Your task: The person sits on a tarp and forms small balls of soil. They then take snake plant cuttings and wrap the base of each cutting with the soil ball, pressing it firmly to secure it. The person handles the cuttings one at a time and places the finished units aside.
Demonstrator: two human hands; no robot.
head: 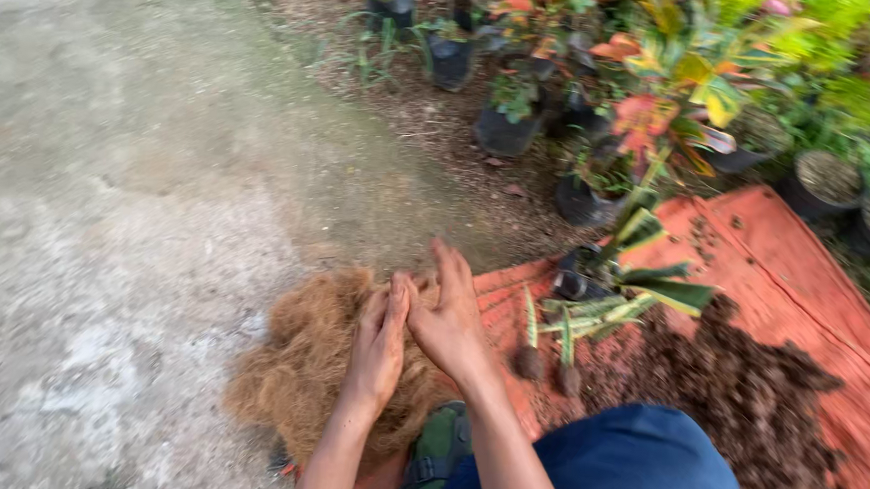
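Note:
My left hand (378, 343) and my right hand (448, 315) rest side by side on a brown heap of coconut fibre (300, 361) on the ground in front of me. Both hands have the fingers pointing away, pressing into or gripping the fibre; the fingertips of the left are partly buried. Just right of the hands lie two small striped green plantlets (565, 326) with bare root balls on an orange sheet (800, 283). A small black pot with a striped-leaf plant (592, 273) stands beyond them.
A pile of dark soil (745, 390) lies on the orange sheet at right. Several potted plants in black bags (506, 129) stand along the back, with colourful croton leaves (661, 98). Concrete ground (109, 208) spreads left. My blue-clad knee (622, 468) and green sandal (434, 453) are below.

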